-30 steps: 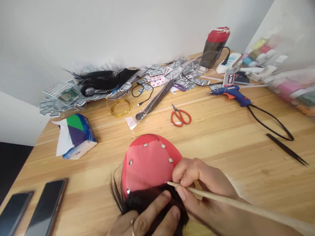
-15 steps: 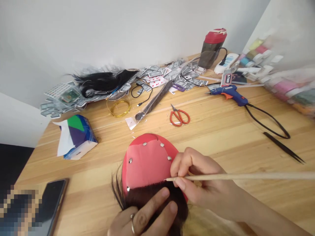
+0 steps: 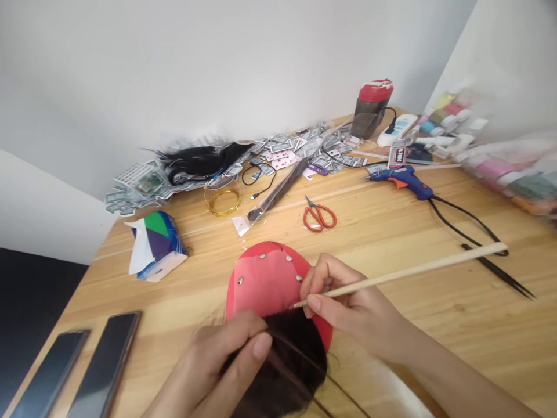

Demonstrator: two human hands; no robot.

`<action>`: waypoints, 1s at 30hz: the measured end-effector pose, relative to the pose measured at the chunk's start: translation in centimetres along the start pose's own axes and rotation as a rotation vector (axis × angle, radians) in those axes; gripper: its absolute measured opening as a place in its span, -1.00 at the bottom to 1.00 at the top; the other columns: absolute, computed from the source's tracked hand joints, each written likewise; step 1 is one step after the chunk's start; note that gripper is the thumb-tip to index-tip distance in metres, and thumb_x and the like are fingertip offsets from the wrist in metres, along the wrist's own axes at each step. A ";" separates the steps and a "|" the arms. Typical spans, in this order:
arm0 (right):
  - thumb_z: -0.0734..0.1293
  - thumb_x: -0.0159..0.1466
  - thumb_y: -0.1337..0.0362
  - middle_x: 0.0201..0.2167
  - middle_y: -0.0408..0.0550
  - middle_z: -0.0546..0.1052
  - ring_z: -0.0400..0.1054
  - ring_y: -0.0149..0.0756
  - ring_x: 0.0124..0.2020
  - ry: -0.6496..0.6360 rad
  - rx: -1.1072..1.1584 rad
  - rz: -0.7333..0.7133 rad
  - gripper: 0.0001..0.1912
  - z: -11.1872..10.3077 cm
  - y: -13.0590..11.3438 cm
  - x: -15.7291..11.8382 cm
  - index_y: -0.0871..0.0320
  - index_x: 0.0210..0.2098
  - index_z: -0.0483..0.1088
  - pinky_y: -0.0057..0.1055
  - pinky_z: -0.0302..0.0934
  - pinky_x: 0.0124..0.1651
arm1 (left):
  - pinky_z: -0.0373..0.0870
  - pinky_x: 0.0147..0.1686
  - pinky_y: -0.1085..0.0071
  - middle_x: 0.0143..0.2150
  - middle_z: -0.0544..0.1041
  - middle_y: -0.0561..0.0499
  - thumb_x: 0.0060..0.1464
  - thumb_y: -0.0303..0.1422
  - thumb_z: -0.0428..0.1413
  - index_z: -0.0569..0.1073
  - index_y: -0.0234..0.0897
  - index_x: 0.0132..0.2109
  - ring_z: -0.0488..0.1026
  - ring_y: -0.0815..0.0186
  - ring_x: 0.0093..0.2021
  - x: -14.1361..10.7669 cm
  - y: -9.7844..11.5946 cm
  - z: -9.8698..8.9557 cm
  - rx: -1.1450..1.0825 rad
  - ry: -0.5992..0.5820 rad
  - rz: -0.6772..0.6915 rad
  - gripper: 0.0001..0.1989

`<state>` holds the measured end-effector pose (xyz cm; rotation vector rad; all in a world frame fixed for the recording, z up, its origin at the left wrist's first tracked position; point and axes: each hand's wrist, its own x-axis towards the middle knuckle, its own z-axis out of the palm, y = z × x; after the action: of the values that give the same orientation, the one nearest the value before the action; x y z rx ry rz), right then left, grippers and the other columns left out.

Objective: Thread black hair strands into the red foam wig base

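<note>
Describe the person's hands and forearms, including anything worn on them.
The left hand and right hand are bare, with no gloves. The left forearm and right forearm show no sleeve, and no ring, watch or bracelet is visible. The nails look short, with no polish showing.

A wooden table [image 3: 435,331] is seen, and a red pad [image 3: 265,278] is laid on it. Red scissors [image 3: 319,217] are left just behind the pad. Gold wire [image 3: 223,201] is placed farther back, a blue glue gun [image 3: 400,183] is set back to the right, and two phones [image 3: 104,366] are left to the left of the pad.
</note>
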<state>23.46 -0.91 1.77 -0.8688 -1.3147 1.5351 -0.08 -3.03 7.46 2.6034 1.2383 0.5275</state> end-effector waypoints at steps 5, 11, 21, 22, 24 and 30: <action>0.43 0.32 0.02 -0.46 -0.14 0.49 0.32 -0.35 -0.42 0.000 0.062 -0.031 -0.64 0.2 0.5 0.4 0.13 -0.37 0.29 -0.42 0.21 -0.32 | 0.42 -0.53 0.59 -0.43 0.62 0.16 0.46 -0.21 -0.14 0.53 -0.11 -0.26 0.51 0.41 -0.52 2.8 0.7 -0.2 -0.171 -0.146 -0.070 -0.59; 0.43 0.32 -0.06 -0.49 -0.19 0.46 0.28 -0.40 -0.48 -0.009 0.138 -0.030 -0.58 0.1 0.9 0.4 0.13 -0.35 0.29 -0.46 0.16 -0.37 | 0.33 -0.50 0.49 -0.48 0.57 0.12 0.37 -0.36 -0.11 0.54 -0.16 -0.28 0.48 0.35 -0.53 5.1 1.6 -0.7 -0.033 -0.407 -0.201 -0.64; 0.45 0.28 -0.08 -0.51 -0.23 0.44 0.31 -0.41 -0.48 -0.024 0.203 -0.022 -0.57 0.3 0.8 0.7 0.12 -0.33 0.28 -0.48 0.11 -0.42 | -0.03 -0.56 0.38 -0.54 0.56 0.04 0.29 -0.44 -0.09 0.47 -0.19 -0.39 0.52 0.25 -0.57 5.8 3.1 -1.1 0.386 -0.473 -0.125 -0.67; 0.46 0.27 -0.08 -0.51 -0.23 0.44 0.31 -0.42 -0.49 -0.023 0.197 -0.012 -0.56 0.3 0.7 0.7 0.12 -0.33 0.28 -0.48 0.11 -0.42 | -0.06 -0.56 0.37 -0.53 0.56 0.03 0.30 -0.44 -0.11 0.46 -0.19 -0.37 0.53 0.23 -0.56 5.8 3.2 -1.1 0.410 -0.479 -0.123 -0.67; 0.47 0.26 -0.10 -0.53 -0.24 0.44 0.30 -0.43 -0.51 -0.019 0.188 -0.005 -0.54 0.3 0.5 0.8 0.12 -0.34 0.27 -0.48 0.11 -0.43 | -0.09 -0.55 0.37 -0.52 0.57 0.04 0.32 -0.44 -0.12 0.46 -0.17 -0.33 0.53 0.21 -0.56 5.5 3.4 -1.1 0.434 -0.510 -0.126 -0.68; 0.46 0.29 -0.06 -0.54 -0.23 0.47 0.27 -0.45 -0.53 -0.009 0.195 -0.005 -0.58 0.3 0.7 0.8 0.12 -0.33 0.28 -0.49 0.09 -0.44 | 0.09 -0.52 0.39 -0.46 0.50 0.09 0.36 -0.46 -0.15 0.37 -0.18 -0.35 0.52 0.28 -0.50 3.2 2.6 -1.5 0.347 -0.504 -0.133 -0.68</action>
<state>22.74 -0.26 1.20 -0.7351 -1.1498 1.6346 3.08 -2.09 10.41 2.6414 1.3936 -0.3846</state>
